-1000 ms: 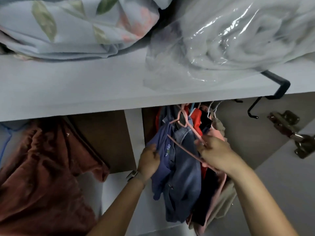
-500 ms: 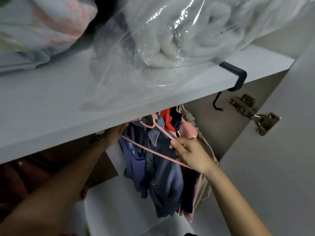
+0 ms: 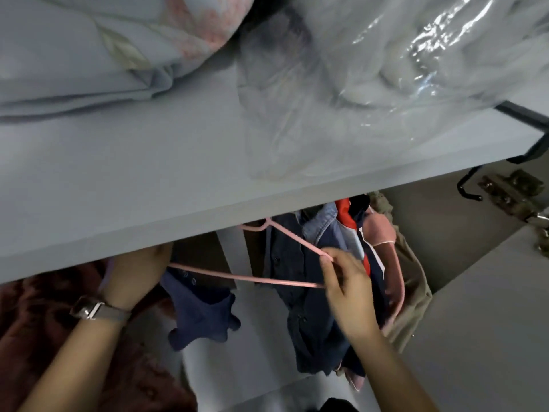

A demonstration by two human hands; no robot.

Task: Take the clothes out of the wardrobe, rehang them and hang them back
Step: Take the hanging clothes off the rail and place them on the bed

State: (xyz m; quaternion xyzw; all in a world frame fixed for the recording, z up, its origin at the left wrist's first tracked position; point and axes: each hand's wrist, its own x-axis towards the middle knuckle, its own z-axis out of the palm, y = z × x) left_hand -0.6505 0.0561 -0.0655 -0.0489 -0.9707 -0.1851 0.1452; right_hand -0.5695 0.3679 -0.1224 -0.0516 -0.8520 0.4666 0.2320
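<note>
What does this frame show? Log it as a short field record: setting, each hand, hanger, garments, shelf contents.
setting: open wardrobe, viewed from below the shelf
left hand: reaching up under shelf, fingers hidden
right hand: pinching pink hanger at its right corner
garments: navy shirt on hanger; denim shirt behind
shelf contents: floral bedding, plastic-wrapped bundle

I saw a smooth pink plastic hanger (image 3: 237, 277), soft navy cloth shirt (image 3: 202, 310), glossy crinkled plastic bag (image 3: 401, 55) upper right, matt shelf (image 3: 148, 188).
</note>
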